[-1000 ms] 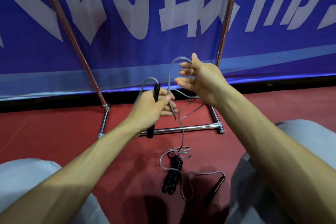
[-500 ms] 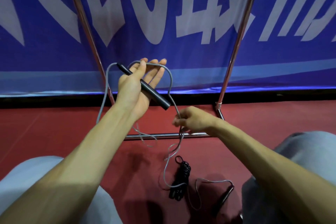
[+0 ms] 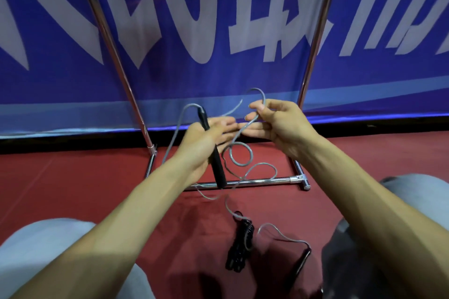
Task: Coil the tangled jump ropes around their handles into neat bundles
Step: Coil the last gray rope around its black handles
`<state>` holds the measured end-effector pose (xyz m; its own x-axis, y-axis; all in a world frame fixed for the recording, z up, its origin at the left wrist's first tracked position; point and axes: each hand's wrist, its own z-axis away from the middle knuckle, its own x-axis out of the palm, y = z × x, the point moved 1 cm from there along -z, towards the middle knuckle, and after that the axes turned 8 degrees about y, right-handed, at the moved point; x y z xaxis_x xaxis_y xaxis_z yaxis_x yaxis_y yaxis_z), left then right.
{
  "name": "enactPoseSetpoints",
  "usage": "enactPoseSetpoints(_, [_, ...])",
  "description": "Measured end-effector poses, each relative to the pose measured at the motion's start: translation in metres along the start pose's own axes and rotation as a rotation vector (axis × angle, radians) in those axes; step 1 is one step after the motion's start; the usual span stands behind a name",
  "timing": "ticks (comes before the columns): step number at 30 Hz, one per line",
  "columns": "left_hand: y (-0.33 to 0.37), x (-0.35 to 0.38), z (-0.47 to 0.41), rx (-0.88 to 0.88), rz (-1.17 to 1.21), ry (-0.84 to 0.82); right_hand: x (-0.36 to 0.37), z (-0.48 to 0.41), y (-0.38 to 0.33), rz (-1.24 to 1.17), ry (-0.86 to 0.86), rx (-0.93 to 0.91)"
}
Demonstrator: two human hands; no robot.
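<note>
My left hand (image 3: 206, 138) grips a black jump-rope handle (image 3: 213, 155), held nearly upright in front of me. A grey rope (image 3: 239, 156) leaves the handle's top, arcs left and down, and also hangs in loose loops between my hands. My right hand (image 3: 277, 121) pinches this grey rope just right of the left hand, a loop rising above its fingers. The rope trails down to the red floor, where its other black handle (image 3: 302, 262) lies. Beside that lies a black rope bundle (image 3: 239, 243).
A chrome stand frame (image 3: 267, 181) has a crossbar on the red floor (image 3: 73, 189) just beyond my hands and two uprights rising in front of a blue banner (image 3: 218, 31) with white characters. My knees in grey trousers (image 3: 418, 201) flank the ropes.
My left hand came down from its raised, palm-up pose and now holds the handle upright. My right hand rose from low near the crossbar to pinch the rope beside it.
</note>
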<state>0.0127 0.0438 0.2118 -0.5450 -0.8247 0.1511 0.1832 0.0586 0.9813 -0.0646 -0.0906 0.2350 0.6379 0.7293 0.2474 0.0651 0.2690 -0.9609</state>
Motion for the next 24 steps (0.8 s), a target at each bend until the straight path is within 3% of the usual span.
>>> enactPoseSetpoints(3, [-0.007, 0.011, 0.008, 0.032, -0.139, -0.051, -0.005, -0.001, -0.005, -0.050, 0.030, -0.041])
enactPoseSetpoints(9, [-0.006, 0.016, 0.015, -0.013, -0.161, -0.136, -0.015, -0.007, -0.009, -0.113, 0.112, -0.087])
enactPoseSetpoints(15, [-0.003, 0.015, 0.019, -0.051, -0.121, -0.233, -0.014, -0.009, -0.004, -0.105, 0.136, -0.094])
enactPoseSetpoints(24, [0.005, 0.007, 0.017, -0.134, 0.081, -0.179, -0.012, -0.016, 0.008, -0.100, 0.133, -0.078])
